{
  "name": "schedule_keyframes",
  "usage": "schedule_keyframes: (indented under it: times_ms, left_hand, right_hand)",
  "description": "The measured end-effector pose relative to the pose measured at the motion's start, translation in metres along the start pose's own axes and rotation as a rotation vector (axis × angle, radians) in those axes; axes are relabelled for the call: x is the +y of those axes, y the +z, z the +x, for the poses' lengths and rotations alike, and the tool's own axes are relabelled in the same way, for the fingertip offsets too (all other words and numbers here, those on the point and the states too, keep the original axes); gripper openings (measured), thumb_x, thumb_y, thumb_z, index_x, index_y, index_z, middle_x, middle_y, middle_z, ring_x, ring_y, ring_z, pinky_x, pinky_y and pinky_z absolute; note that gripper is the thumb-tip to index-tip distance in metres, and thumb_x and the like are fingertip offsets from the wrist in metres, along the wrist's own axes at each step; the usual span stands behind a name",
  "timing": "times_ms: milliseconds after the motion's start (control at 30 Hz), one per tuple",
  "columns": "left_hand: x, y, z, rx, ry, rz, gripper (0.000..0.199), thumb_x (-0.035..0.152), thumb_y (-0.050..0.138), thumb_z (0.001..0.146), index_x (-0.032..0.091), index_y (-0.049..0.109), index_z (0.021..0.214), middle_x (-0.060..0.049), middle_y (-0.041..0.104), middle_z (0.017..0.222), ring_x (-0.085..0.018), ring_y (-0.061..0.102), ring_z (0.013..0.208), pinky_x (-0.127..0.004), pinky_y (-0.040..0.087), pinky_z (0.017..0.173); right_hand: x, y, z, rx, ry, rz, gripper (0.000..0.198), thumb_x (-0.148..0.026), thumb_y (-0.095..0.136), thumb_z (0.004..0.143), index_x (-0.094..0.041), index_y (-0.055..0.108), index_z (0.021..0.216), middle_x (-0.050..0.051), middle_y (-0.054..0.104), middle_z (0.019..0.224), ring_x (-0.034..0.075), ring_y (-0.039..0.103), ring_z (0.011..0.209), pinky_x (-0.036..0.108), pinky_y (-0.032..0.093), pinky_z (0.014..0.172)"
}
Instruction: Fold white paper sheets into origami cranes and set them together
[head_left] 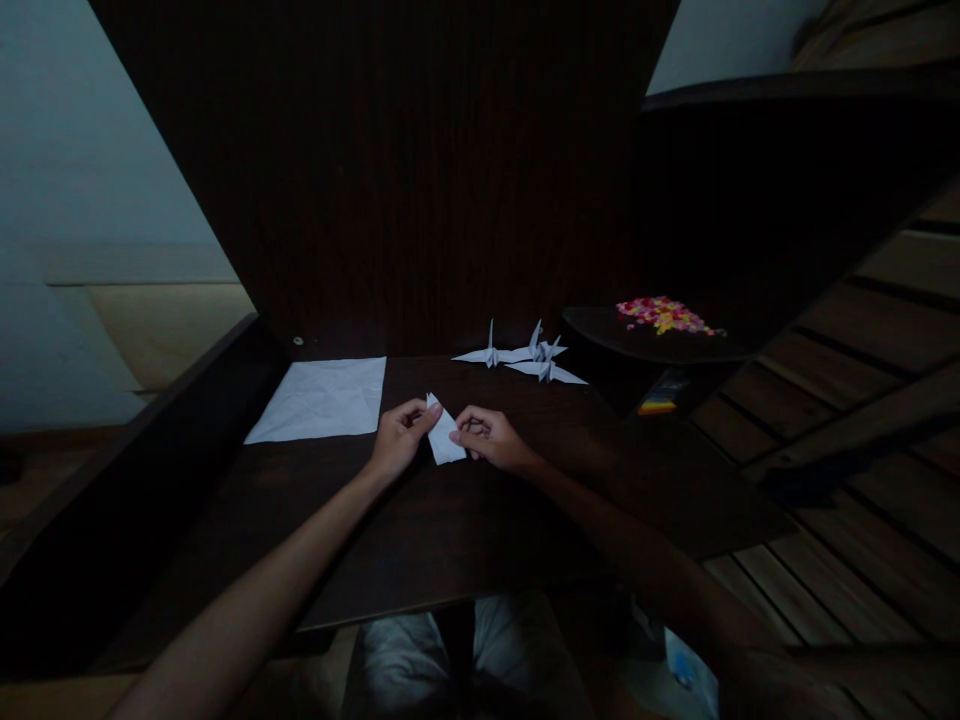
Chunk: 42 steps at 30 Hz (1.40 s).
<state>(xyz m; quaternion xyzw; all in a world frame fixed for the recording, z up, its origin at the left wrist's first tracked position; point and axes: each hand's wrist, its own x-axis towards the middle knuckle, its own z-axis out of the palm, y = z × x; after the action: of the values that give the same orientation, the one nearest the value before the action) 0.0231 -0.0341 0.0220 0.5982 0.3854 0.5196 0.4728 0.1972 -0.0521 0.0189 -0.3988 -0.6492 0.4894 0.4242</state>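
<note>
A small piece of folded white paper is held over the dark desk, between both hands. My left hand pinches its upper left edge, thumb on top. On the other side, my right hand grips the right edge with thumb and bent fingers. The paper is narrow at the top and wider at the bottom, with layered folds. Left of my hands lies a flat, creased white sheet. Several white paper cranes stand in a group behind my right hand.
A dark desk top spreads beneath my arms, bounded by a tall back panel and a low left side board. Pink, red and yellow small pieces are heaped on a rounded shelf at right. Slatted wood stands beyond.
</note>
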Motion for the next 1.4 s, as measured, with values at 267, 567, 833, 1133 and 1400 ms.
schedule_keyframes:
  times_ms: [267, 567, 833, 1133, 1400]
  left_hand:
    - [0.001, 0.000, 0.000, 0.045, -0.031, -0.036, 0.030, 0.043, 0.072, 0.067, 0.014, 0.067, 0.069, -0.001, 0.064, 0.066, -0.013, 0.055, 0.062, -0.024, 0.043, 0.060]
    - [0.000, 0.006, 0.000, -0.063, -0.192, -0.186, 0.050, 0.038, 0.079, 0.058, 0.014, 0.062, 0.098, -0.001, 0.066, 0.076, -0.014, 0.061, 0.066, -0.029, 0.052, 0.063]
    - [-0.001, 0.004, -0.001, -0.099, -0.179, -0.184, 0.045, 0.032, 0.080, 0.059, 0.013, 0.061, 0.095, 0.000, 0.066, 0.066, -0.014, 0.063, 0.061, -0.028, 0.051, 0.065]
    - [0.002, 0.004, -0.001, -0.074, -0.148, -0.167, 0.044, 0.031, 0.080, 0.056, 0.012, 0.060, 0.090, 0.000, 0.064, 0.062, -0.014, 0.063, 0.060, -0.024, 0.048, 0.053]
    - [-0.003, 0.002, 0.001, -0.063, -0.128, -0.215, 0.048, 0.030, 0.078, 0.061, 0.016, 0.050, 0.096, 0.000, 0.066, 0.070, -0.014, 0.065, 0.062, -0.024, 0.049, 0.057]
  right_hand:
    - [-0.003, -0.002, -0.001, 0.018, 0.005, -0.057, 0.023, -0.036, 0.066, 0.070, -0.015, 0.059, 0.065, -0.004, 0.050, 0.053, 0.006, 0.044, 0.042, 0.019, 0.033, 0.042]
    - [0.003, -0.008, 0.006, 0.235, -0.046, -0.029, 0.029, -0.044, 0.063, 0.073, -0.016, 0.058, 0.068, -0.006, 0.048, 0.046, 0.007, 0.042, 0.038, 0.019, 0.031, 0.039]
    - [0.010, -0.007, 0.008, 0.134, 0.002, -0.027, 0.034, -0.049, 0.059, 0.076, -0.016, 0.057, 0.071, -0.002, 0.056, 0.055, 0.006, 0.045, 0.040, 0.018, 0.031, 0.037]
    - [0.003, -0.002, 0.003, 0.112, 0.034, -0.080, 0.037, -0.051, 0.062, 0.073, -0.017, 0.052, 0.065, -0.004, 0.052, 0.051, 0.006, 0.043, 0.040, 0.018, 0.032, 0.038]
    - [0.004, -0.003, 0.005, 0.077, -0.078, 0.009, 0.042, -0.057, 0.050, 0.081, -0.016, 0.055, 0.072, -0.003, 0.054, 0.055, 0.005, 0.044, 0.039, 0.018, 0.033, 0.036]
